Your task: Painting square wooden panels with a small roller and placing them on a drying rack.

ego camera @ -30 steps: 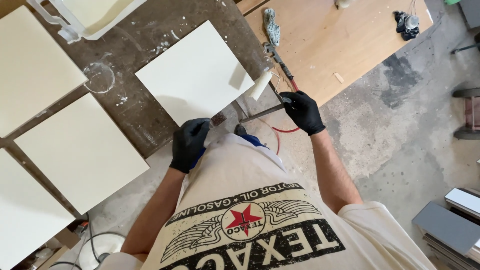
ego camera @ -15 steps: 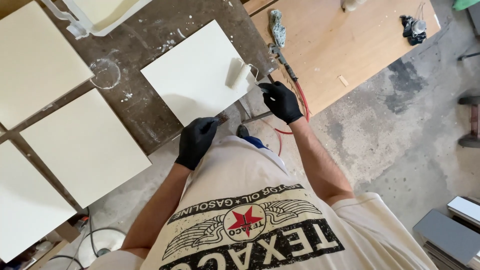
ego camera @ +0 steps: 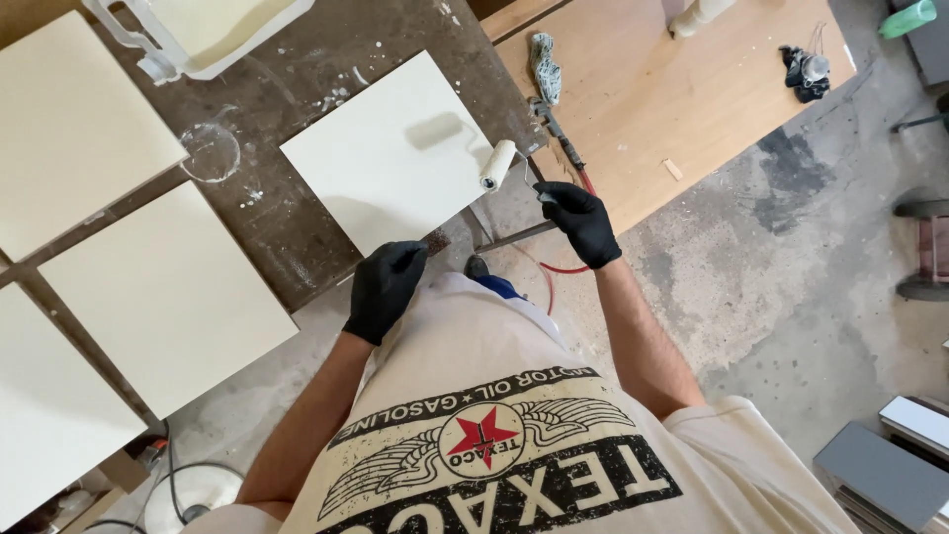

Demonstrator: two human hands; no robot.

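at the centre of the frame, the right hand [ego camera: 581,220], in a black glove, is closed around the handle of a small paint roller [ego camera: 497,164]; the grip is tight, with the fingers wrapped fully round the handle. the roller's pale sleeve is seen at the right edge of the square cream panel [ego camera: 395,153], just at or over its edge; whether it touches the surface cannot be told. the left hand [ego camera: 386,287], also gloved in black, is set at the lower corner of that same panel, its fingers curled in a narrow grip at the panel's edge and the dark bench [ego camera: 287,222] under it.

four cream panels are counted on the bench: the one being worked on, one at the upper left [ego camera: 69,129], one at the middle left [ego camera: 163,292] and one at the lower left [ego camera: 49,415], cut by the frame. one paint tray [ego camera: 213,35] with pale paint is seen at the top edge. one round paint ring [ego camera: 211,151] is marked on the bench between tray and panels.

to the upper right, a plywood sheet [ego camera: 672,89] is laid, with a long tool with a red handle [ego camera: 559,133] on it and a small dark object [ego camera: 806,69] near its far corner. a red cable [ego camera: 559,267] lies on the concrete floor [ego camera: 791,267] below the right hand.
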